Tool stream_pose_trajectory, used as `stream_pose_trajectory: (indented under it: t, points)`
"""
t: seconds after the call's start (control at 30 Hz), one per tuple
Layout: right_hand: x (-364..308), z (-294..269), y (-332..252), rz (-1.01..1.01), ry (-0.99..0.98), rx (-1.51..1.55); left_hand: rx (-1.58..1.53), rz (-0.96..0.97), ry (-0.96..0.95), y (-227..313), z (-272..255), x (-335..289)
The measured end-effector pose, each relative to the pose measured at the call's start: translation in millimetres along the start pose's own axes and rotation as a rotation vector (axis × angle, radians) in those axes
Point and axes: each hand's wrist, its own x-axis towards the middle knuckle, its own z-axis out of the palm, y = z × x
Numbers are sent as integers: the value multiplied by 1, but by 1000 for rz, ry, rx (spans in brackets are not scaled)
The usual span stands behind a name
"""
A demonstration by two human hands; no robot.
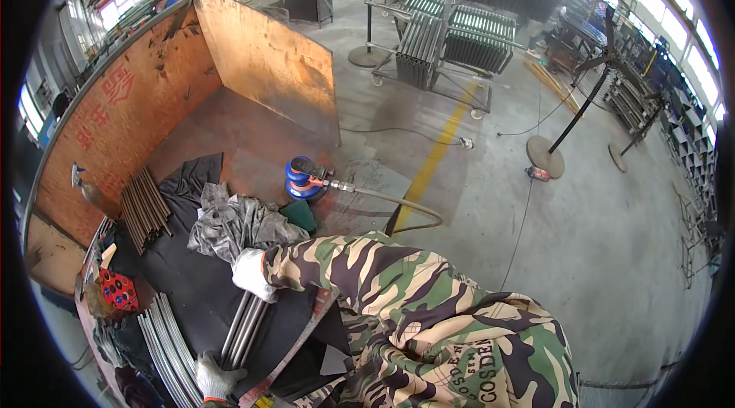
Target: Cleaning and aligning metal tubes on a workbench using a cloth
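Observation:
A small bunch of bare metal tubes lies on a black cloth in front of me. At their near ends is my left hand, in a white glove, closed around them with the thumb across the top. My right hand, also gloved in white, is closed over their far ends; its fingertips are hidden beneath it. Crumpled grey sheeting bunches up against the right hand on its far side. Left of the bunch lies a row of shiny metal tubes, apart from it.
Darker brown tubes lie at the left, near a spray bottle. A blue sander with a hose stands beyond the sheeting, by a green pad. Stained boards wall the far and left sides. Wheeled racks stand further off.

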Motion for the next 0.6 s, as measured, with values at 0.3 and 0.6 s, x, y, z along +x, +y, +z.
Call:
stream_pose_trajectory:
  t: [0.3, 0.6]
  points:
    - [0, 29, -8, -44, 212, -17, 69, 85, 217, 16, 29, -13]
    - [-18, 39, -12, -214, 721, -100, 201, -127, 292, 44, 26, -35]
